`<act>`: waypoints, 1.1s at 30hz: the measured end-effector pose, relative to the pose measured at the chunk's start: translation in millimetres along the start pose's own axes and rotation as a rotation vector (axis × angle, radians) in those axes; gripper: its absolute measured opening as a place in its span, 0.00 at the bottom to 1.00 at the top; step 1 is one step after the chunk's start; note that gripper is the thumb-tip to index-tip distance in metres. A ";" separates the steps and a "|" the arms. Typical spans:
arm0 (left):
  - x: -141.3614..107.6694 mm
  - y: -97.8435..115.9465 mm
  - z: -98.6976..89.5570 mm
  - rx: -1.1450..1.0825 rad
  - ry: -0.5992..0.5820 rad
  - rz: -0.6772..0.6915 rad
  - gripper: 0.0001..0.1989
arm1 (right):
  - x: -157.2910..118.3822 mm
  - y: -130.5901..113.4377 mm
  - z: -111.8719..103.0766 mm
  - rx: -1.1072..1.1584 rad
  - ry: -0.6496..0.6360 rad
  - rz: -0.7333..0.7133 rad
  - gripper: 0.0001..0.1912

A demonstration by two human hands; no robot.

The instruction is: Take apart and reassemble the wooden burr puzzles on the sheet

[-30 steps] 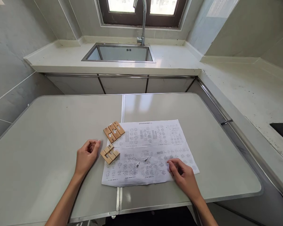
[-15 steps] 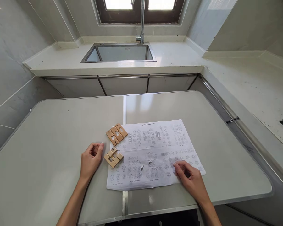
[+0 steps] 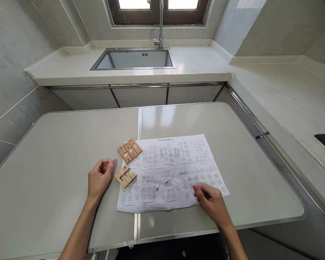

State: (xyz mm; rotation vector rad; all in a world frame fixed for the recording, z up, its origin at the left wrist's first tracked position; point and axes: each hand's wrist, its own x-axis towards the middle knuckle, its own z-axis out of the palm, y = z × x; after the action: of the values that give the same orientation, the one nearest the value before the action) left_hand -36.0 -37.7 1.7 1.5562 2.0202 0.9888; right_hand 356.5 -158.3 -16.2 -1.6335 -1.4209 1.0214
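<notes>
A printed paper sheet (image 3: pixel 151 169) lies on the table, covered with rows of small line diagrams. On its upper left corner rest flat wooden puzzle pieces (image 3: pixel 130 150) with cut-out slots and small numbers, side by side. Just below them sits a paler group of notched wooden pieces (image 3: pixel 125 176), one marked 3. My left hand (image 3: pixel 99 177) rests on the table left of these pieces, apart from them, fingers curled in and nothing visible in it. My right hand (image 3: pixel 210 199) lies at the sheet's lower right edge, its fingers curled and touching the paper, holding nothing visible.
Two small torn spots or white scraps (image 3: pixel 158 187) show on the sheet. The folding table (image 3: pixel 56 151) has a metal seam down its middle. Beyond it are a counter with a sink (image 3: pixel 135 59) and a tap (image 3: pixel 160 36); another counter (image 3: pixel 292 97) runs along the right.
The whole view has shifted slightly, so everything appears a little further left and higher. Both hands and the wooden pieces keep their places on the table.
</notes>
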 end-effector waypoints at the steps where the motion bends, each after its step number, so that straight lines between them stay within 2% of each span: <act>1: 0.2 -0.1 0.4 0.005 0.005 0.002 0.18 | 0.4 -0.2 -0.1 0.000 0.001 -0.001 0.27; 33: -4.0 2.7 0.9 0.061 0.025 0.023 0.17 | 2.1 -4.5 -0.4 -0.030 0.007 -0.025 0.26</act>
State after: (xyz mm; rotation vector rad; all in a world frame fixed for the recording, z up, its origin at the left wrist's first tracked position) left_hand -32.4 -40.9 2.6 1.6097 2.0717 0.9691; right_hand 355.2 -155.6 -12.2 -1.6350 -1.4554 0.9836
